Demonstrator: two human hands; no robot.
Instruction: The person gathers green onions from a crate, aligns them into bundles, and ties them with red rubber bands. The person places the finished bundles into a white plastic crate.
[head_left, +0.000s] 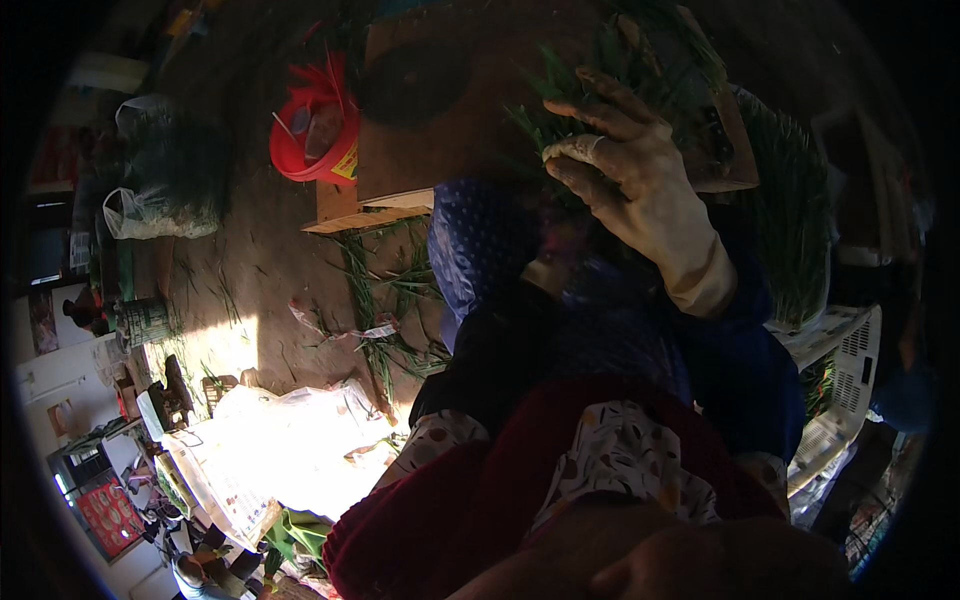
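My right hand (634, 169), in a soiled cream glove, is bent over long green leaves (551, 75), probably chives. Leaf ends stick out past its fingertips, above a brown board-like work surface (450, 112). My left hand (546, 277) lies in deep shadow by my lap. Only a tan patch, seemingly its glove cuff, shows past the dark sleeve; its fingers are hidden. A blue dotted plastic apron (480, 247) covers my knees below the board.
A red bucket (315, 142) stands left of the board. Bagged greens (169, 172) stand farther left, with a tall bundle of greens (787, 217) on my right. A white plastic crate (844, 390) is beside me. Loose leaves (367, 300) litter the floor. Another person (199, 570) appears lower left.
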